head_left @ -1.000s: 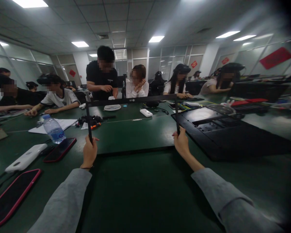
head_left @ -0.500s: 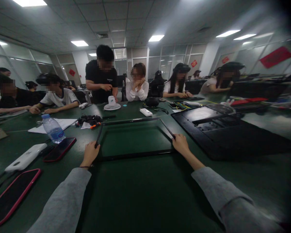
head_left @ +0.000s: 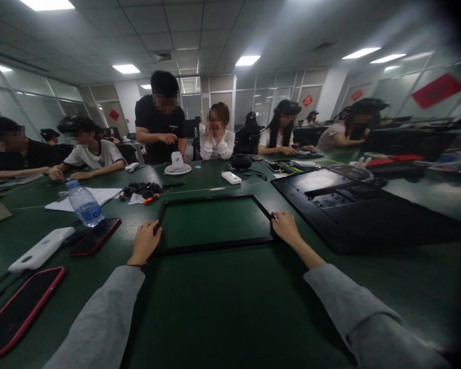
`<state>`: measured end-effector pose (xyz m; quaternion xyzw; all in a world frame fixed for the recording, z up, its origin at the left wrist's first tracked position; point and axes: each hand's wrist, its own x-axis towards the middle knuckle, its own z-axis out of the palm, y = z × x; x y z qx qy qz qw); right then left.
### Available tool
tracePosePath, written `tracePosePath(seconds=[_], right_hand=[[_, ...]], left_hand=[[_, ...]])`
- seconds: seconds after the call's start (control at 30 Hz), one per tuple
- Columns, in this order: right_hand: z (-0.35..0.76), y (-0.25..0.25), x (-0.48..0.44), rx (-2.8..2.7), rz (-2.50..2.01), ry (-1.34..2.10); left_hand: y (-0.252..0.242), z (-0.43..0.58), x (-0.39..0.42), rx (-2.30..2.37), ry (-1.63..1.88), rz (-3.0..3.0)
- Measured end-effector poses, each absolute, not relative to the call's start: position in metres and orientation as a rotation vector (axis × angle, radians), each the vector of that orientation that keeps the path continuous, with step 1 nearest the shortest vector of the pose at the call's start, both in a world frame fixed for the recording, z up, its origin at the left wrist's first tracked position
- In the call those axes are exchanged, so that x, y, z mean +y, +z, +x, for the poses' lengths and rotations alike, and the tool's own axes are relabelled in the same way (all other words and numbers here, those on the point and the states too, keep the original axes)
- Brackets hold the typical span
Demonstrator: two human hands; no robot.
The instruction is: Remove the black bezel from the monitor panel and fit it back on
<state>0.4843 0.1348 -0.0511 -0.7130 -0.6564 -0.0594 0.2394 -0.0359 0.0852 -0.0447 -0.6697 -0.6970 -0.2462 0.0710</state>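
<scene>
A thin black rectangular frame [head_left: 215,246], which looks like a monitor bezel, lies nearly flat on the green table in front of me. Green tabletop shows through its opening. My left hand [head_left: 145,242] grips the left side, with its fingers curled over the edge. On the opposite side, my right hand [head_left: 286,228] pinches the right edge near the middle. Both hands cover short stretches of the frame. To the right lies a large black panel [head_left: 388,218] with a recessed middle, apart from my right hand.
Left of me are a water bottle [head_left: 83,205], a dark phone [head_left: 95,238], a white power bank [head_left: 42,249] and a pink-edged phone [head_left: 23,312]. Beyond the frame sit a black tangle [head_left: 142,190], a white device [head_left: 231,178] and a small fan [head_left: 177,165] handled by a standing person.
The frame's far side has come down, so it now lies flatter on the table. My fingers have shifted slightly on its sides, while my arms stay in place.
</scene>
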Motion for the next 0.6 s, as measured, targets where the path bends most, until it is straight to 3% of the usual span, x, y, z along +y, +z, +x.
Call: tracePosePath(seconds=[0.23, 0.6], right_hand=[[0.496, -0.051, 0.14, -1.738, -1.851, -0.118], [0.575, -0.028, 0.099, -1.09, -2.063, -0.48]], left_hand=[[-0.025, -0.015, 0.071, -2.113, -0.674, -2.153], [0.002, 0.017, 0.034, -2.032, -0.408, -2.599]])
